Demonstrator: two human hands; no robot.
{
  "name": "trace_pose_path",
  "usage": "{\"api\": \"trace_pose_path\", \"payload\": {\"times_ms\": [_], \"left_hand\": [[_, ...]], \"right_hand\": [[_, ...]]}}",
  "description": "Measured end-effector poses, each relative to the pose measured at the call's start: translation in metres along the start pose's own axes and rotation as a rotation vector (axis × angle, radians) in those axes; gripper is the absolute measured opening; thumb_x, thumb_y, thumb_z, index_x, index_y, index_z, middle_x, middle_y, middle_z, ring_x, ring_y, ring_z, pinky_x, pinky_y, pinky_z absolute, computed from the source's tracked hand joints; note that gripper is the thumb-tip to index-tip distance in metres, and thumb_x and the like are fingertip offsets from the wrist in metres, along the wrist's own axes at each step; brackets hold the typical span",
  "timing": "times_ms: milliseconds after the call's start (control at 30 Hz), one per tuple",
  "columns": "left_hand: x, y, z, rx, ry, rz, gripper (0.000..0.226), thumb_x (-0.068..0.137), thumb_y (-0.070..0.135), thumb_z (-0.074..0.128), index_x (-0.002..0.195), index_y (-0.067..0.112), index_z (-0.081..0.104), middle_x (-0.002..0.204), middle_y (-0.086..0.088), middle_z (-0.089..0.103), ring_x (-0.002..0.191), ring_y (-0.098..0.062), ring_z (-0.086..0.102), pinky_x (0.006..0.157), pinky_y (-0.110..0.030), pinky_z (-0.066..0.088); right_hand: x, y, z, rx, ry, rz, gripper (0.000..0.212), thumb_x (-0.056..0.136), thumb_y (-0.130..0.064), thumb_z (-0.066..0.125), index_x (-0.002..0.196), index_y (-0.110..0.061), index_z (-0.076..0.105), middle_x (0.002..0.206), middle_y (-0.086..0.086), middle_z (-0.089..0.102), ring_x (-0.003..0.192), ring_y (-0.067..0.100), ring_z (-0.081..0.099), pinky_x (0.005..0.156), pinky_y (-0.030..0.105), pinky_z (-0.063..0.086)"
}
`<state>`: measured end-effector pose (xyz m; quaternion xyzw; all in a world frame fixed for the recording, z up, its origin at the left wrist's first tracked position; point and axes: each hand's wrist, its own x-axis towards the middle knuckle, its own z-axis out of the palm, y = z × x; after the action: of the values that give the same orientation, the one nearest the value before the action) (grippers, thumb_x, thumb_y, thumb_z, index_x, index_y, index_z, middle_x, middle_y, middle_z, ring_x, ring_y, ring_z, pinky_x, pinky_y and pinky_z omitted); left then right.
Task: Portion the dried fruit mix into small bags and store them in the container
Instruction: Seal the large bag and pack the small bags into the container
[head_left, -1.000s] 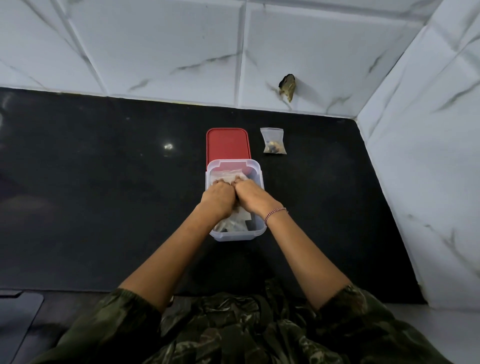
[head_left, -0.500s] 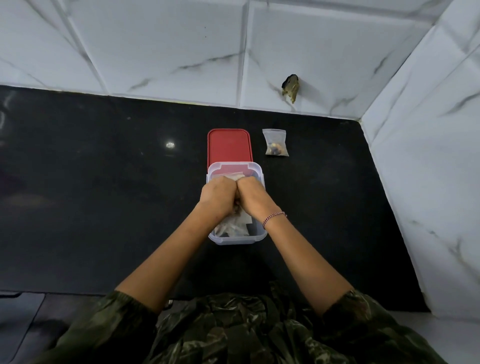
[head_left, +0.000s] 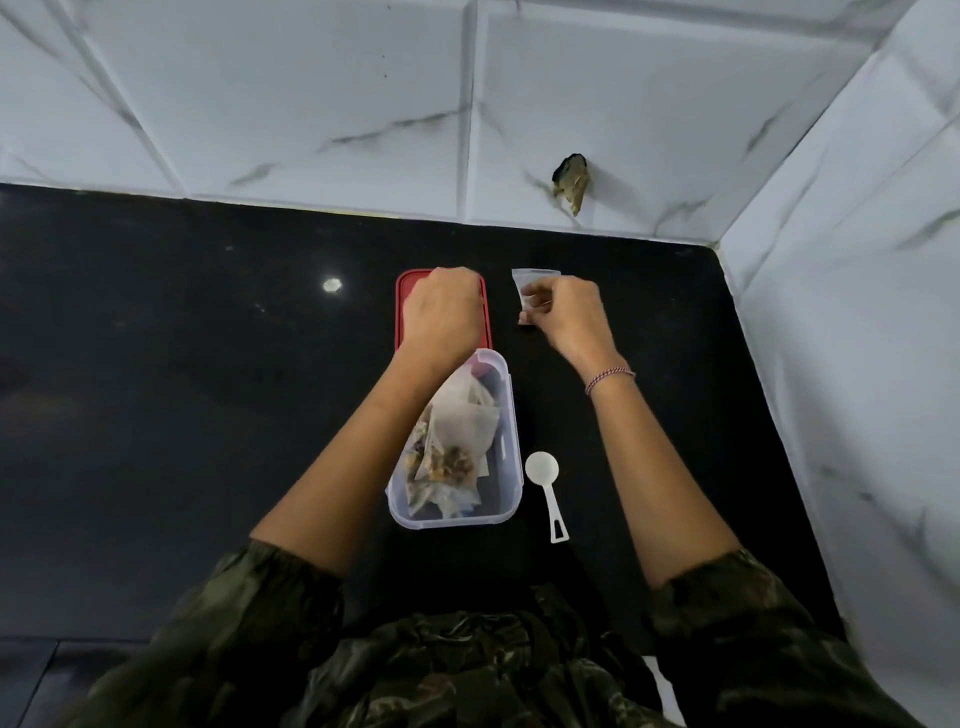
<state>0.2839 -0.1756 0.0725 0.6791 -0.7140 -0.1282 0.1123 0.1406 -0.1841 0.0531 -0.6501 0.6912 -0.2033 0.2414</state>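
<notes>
Black polished counter (head_left: 182, 389), backed and flanked by white marble-look wall tiles (head_left: 260, 93). Landmark: clear plastic container (head_left: 511, 441), standing open at mid-counter in front of the person. Camouflage sleeves (head_left: 249, 613) sit nearest the camera, with bare forearms reaching out past the container. The left forearm crosses over the container's left rim. Inside the container lies a loose heap of filled bags (head_left: 457, 447), with brown and pale dried fruit showing through the plastic. Red lid (head_left: 402, 291) lies flat just beyond the container's far end. Left hand (head_left: 441, 312) sits on top of the lid, knuckles up, fingers curled over its far edge in a grip. Right hand (head_left: 569, 317) is beyond and to the right of the container, apart from the lid, its fingers bent and pinching a small bag (head_left: 524, 280). The bag's contents are hidden by the fingers. White plastic scoop (head_left: 545, 483) lies on the counter just right of the container, bowl end away from the person. A braided bracelet (head_left: 610, 376) is on the right wrist. A small dark object (head_left: 571, 182) sticks out from the wall well beyond the container; what it is cannot be told.
</notes>
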Motion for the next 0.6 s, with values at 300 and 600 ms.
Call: {"api": "trace_pose_path", "payload": {"times_ms": [300, 600], "left_hand": [[0.069, 0.023, 0.063, -0.331, -0.154, -0.086, 0.023, 0.088, 0.012, 0.056, 0.104, 0.002, 0.071, 0.105, -0.016, 0.070, 0.102, -0.032, 0.063, 0.083, -0.032, 0.048], [0.093, 0.030, 0.084, -0.345, -0.366, -0.181, 0.027, 0.089, 0.006, 0.054, 0.109, -0.010, 0.062, 0.116, -0.025, 0.063, 0.109, -0.037, 0.059, 0.087, -0.035, 0.046]], "right_hand": [[0.056, 0.052, 0.018, 0.097, 0.131, 0.196, 0.023, 0.089, -0.011, 0.063, 0.112, -0.010, 0.065, 0.115, 0.006, 0.064, 0.103, 0.014, 0.061, 0.088, 0.025, 0.051], [0.083, 0.077, 0.047, 0.040, 0.115, 0.351, 0.036, 0.097, -0.013, 0.046, 0.131, 0.000, 0.047, 0.135, 0.018, 0.043, 0.122, 0.030, 0.046, 0.099, 0.031, 0.038]]}}
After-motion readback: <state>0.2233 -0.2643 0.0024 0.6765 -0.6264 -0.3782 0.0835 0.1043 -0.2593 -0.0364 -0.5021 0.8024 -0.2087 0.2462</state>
